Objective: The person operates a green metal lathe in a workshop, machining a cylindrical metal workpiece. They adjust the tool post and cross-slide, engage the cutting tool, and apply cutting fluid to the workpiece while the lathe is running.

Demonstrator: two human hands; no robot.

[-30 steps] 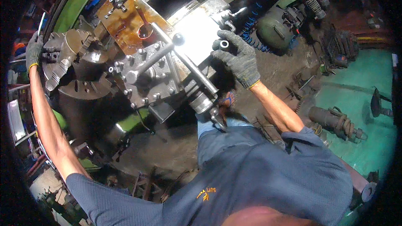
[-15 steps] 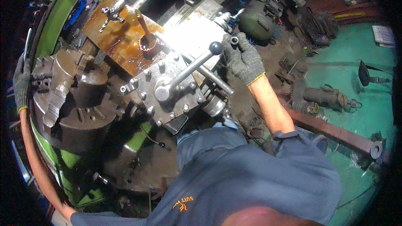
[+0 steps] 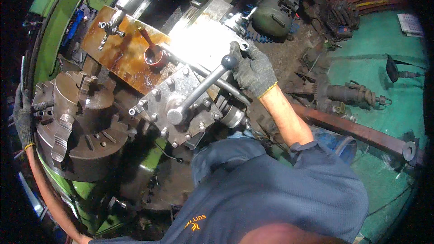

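Note:
My right hand (image 3: pixel 255 70), in a dark grey knitted glove with a yellow cuff, closes round a small metal socket (image 3: pixel 244 46). Its round open end shows between thumb and forefinger. Just left of this hand is the black ball knob (image 3: pixel 228 62) of a steel lever on the bolted square tool post (image 3: pixel 176 116); the two look close, and I cannot tell whether they touch. My gloved left hand (image 3: pixel 22 117) is stretched out at the far left, beside the large jawed lathe chuck (image 3: pixel 92 149). Its fingers look straight, with a thin bright bar (image 3: pixel 23 70) above them.
A rusty, oily plate (image 3: pixel 101 47) carries a red cup (image 3: pixel 155 57) with a brush and a cross-handled metal part. Behind lie the bright carriage and a green block. On the right, a long brown beam (image 3: pixel 357 131), a dark motor-like part and hoses lie over the green floor.
The view has shifted, so the machine sits a little lower and further left. My right hand has moved slightly left with the socket. The left hand stays beside the chuck.

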